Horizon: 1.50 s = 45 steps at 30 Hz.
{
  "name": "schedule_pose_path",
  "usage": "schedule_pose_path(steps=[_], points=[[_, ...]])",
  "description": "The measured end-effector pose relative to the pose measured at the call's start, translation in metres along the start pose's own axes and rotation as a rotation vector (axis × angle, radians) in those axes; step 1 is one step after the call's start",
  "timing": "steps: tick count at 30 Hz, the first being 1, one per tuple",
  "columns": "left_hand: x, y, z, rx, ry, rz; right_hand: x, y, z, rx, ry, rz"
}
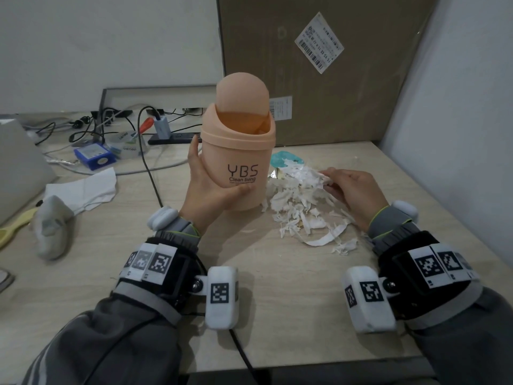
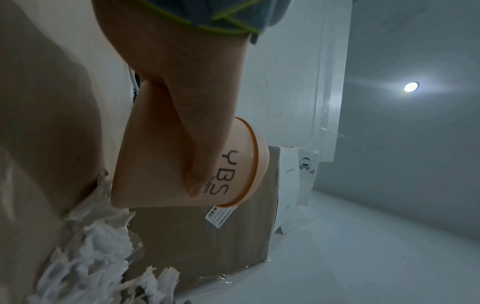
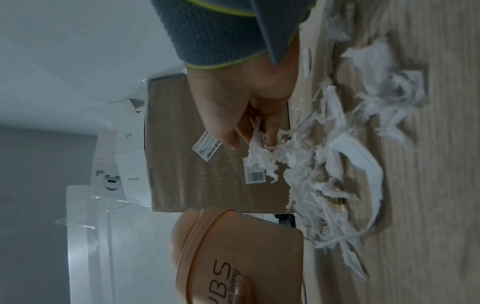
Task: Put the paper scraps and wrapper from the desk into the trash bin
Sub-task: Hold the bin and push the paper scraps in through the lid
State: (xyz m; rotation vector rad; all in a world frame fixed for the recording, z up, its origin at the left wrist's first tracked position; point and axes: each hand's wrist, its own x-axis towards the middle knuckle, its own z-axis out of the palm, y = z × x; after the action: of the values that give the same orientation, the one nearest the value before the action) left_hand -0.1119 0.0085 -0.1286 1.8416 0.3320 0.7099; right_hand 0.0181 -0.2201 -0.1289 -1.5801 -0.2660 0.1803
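Observation:
A peach trash bin [image 1: 238, 151] marked "YBS" stands mid-desk with its swing lid tipped back, so the mouth is open. My left hand [image 1: 206, 176] grips the bin's body, thumb across the front below the lettering; the left wrist view shows the thumb [image 2: 207, 156] lying over the bin [image 2: 155, 164]. Just right of it lies a pile of white paper scraps [image 1: 302, 201]. My right hand [image 1: 330, 180] pinches a tuft at the pile's far edge, fingers [image 3: 270, 135] curled into the scraps [image 3: 259, 156]. A teal wrapper [image 1: 283, 159] lies behind the pile.
A large cardboard box [image 1: 319, 79] stands at the back against the wall. Cables and a power strip [image 1: 172, 137], a blue box [image 1: 94, 157], a white tissue [image 1: 83, 190] and a grey cloth item [image 1: 52, 226] fill the desk's left side. A wall borders the right.

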Motion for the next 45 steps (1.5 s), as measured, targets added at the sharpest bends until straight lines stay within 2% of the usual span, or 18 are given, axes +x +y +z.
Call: schedule_pose_path(steps=[3, 6, 13, 18, 21, 29, 34, 36, 38, 40, 42, 45], points=[[0.0, 0.0, 0.001, 0.009, -0.002, 0.006, -0.001, 0.001, -0.003, -0.106, -0.027, -0.075], [0.0, 0.0, 0.001, 0.028, -0.007, 0.022, -0.002, 0.001, -0.006, -0.111, 0.011, -0.106], [-0.003, 0.002, 0.001, 0.165, -0.025, 0.115, -0.002, -0.013, -0.006, 0.132, 0.097, -0.309], [-0.004, 0.009, 0.004, 0.275, -0.064, 0.209, -0.009, -0.021, -0.002, 0.383, -0.002, -0.324], [-0.005, 0.01, 0.008, 0.35, -0.088, 0.216, -0.013, -0.023, 0.002, 0.395, -0.054, -0.347], [-0.007, 0.01, 0.012, 0.386, -0.154, 0.263, -0.023, -0.025, 0.01, 0.158, -0.153, -0.419], [-0.006, 0.009, 0.014, 0.385, -0.158, 0.279, -0.03, -0.029, 0.012, -0.063, -0.239, -0.516], [-0.006, 0.008, 0.014, 0.379, -0.158, 0.293, -0.03, -0.026, 0.012, -0.221, -0.277, -0.558], [-0.006, 0.008, 0.015, 0.385, -0.155, 0.298, -0.03, -0.024, 0.012, -0.343, -0.312, -0.557], [-0.005, 0.006, 0.015, 0.388, -0.151, 0.304, -0.03, -0.024, 0.012, -0.36, -0.356, -0.531], [-0.004, 0.005, 0.015, 0.375, -0.142, 0.299, -0.03, -0.025, 0.012, -0.394, -0.324, -0.607], [-0.003, 0.003, 0.015, 0.358, -0.135, 0.275, -0.027, -0.027, 0.009, -0.337, -0.177, -0.699]])
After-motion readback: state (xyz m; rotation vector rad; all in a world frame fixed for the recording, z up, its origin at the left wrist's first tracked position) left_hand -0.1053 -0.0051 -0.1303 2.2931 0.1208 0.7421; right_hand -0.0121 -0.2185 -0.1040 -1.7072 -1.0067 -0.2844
